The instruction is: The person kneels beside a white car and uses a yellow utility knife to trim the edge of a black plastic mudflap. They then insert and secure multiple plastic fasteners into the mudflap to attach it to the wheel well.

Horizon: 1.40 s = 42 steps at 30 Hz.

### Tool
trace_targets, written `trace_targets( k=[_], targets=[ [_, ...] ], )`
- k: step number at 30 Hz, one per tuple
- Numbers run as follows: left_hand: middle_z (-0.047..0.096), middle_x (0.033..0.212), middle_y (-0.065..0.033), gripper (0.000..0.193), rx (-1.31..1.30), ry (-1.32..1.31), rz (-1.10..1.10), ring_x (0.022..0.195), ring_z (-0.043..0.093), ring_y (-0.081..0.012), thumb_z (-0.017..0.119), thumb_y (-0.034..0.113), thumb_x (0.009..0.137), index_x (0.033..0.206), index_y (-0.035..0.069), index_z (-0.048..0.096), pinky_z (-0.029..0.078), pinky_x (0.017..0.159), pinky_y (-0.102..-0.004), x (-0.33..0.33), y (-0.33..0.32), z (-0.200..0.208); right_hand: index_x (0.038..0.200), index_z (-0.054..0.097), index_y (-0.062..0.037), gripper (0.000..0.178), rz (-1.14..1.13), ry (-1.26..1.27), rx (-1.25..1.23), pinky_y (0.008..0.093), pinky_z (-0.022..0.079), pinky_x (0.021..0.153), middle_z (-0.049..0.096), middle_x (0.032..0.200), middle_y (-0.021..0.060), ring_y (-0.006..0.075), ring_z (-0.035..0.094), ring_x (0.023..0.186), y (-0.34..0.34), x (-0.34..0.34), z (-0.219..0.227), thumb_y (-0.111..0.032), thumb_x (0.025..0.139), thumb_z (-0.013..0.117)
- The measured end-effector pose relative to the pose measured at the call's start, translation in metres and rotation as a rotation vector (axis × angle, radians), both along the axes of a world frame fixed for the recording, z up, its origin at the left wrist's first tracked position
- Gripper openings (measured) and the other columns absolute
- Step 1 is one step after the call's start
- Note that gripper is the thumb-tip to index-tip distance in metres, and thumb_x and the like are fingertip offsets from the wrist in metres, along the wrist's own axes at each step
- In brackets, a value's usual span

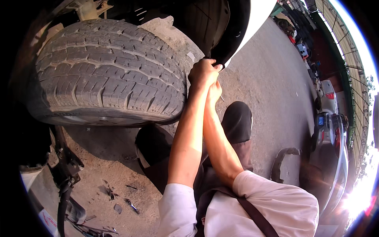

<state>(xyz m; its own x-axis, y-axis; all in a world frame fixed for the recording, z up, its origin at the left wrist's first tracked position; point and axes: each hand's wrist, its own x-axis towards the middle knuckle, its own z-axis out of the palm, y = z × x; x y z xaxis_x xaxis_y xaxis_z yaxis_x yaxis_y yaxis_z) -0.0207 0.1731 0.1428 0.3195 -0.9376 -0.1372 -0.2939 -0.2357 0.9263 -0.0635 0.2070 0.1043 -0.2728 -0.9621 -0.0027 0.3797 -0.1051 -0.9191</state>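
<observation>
My left hand [202,73] is closed at the lower corner of a dark wheel-arch liner [215,37], where a white body panel [256,14] ends. Its fingers touch or grip that edge; exactly what lies in them is hidden. Just below it, partly covered by the left wrist, my right hand [214,91] is also closed. A thin, light-coloured rod-like piece [222,98] shows beside the right hand; whether the hand holds it I cannot tell. To the left of both hands stands a large worn tyre [114,69], its tread facing up toward me.
My knees [237,120] are bent under my arms. Small tools and bits, among them a shiny metal tool [132,206], lie on the dirty ground at the lower left, near a dark metal frame [65,162]. A curved panel piece [285,162] and parked cars [329,134] are at the right.
</observation>
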Motion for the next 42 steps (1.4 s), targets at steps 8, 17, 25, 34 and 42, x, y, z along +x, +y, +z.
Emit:
trace_targets(
  k=[8, 17, 25, 34, 42],
  targets=[
    [0.069, 0.099, -0.0258, 0.087, -0.097, 0.333, 0.062, 0.101, 0.067, -0.0328, 0.040, 0.077, 0.090, 0.099, -0.004, 0.070, 0.050, 0.087, -0.0398, 0.020, -0.020, 0.014, 0.095, 0.059, -0.0002, 0.036, 0.232, 0.319, 0.018, 0.0268, 0.041, 0.056, 0.056, 0.074, 0.0003, 0.0070, 0.048, 0.064, -0.013, -0.013, 0.050, -0.033, 0.106, 0.048],
    [0.057, 0.060, -0.0023, 0.053, -0.290, 0.865, 0.065, 0.053, 0.054, -0.0117, 0.066, 0.054, 0.091, 0.069, 0.006, 0.064, 0.038, 0.044, -0.0313, 0.017, -0.004, 0.042, 0.102, 0.054, 0.0016, 0.038, 0.395, 0.512, -0.217, 0.0265, 0.046, 0.047, 0.059, 0.075, 0.0057, 0.0116, 0.056, 0.054, 0.007, -0.028, 0.121, -0.036, 0.100, 0.060],
    [0.063, 0.072, -0.0154, 0.035, -0.647, -0.044, 0.493, 0.062, 0.062, -0.0279, 0.072, 0.033, 0.082, 0.082, 0.000, 0.060, 0.048, 0.059, -0.0391, 0.019, -0.005, 0.047, 0.100, 0.053, -0.0005, 0.036, 0.492, 0.529, -0.349, 0.0268, 0.049, 0.048, 0.057, 0.072, 0.0059, 0.0120, 0.057, 0.056, 0.016, -0.004, 0.160, -0.036, 0.099, 0.061],
    [0.060, 0.072, -0.0128, 0.015, -1.027, 0.651, 0.279, 0.062, 0.055, -0.0116, 0.059, 0.009, 0.092, 0.083, -0.003, 0.055, 0.044, 0.054, -0.0285, 0.025, -0.011, 0.054, 0.099, 0.055, -0.0036, 0.034, 0.518, 0.572, -0.327, 0.0232, 0.046, 0.049, 0.057, 0.077, 0.0034, 0.0083, 0.055, 0.062, 0.022, 0.003, 0.157, -0.037, 0.099, 0.060],
    [0.045, 0.052, -0.0047, 0.033, -0.856, 0.578, 0.493, 0.051, 0.040, -0.0098, 0.068, 0.017, 0.090, 0.065, 0.001, 0.052, 0.033, 0.048, -0.0325, 0.033, -0.008, 0.061, 0.102, 0.051, -0.0006, 0.028, 0.423, 0.407, -0.441, 0.0269, 0.049, 0.046, 0.059, 0.072, 0.0072, 0.0135, 0.056, 0.053, 0.015, 0.022, 0.162, -0.028, 0.101, 0.059]
  ],
)
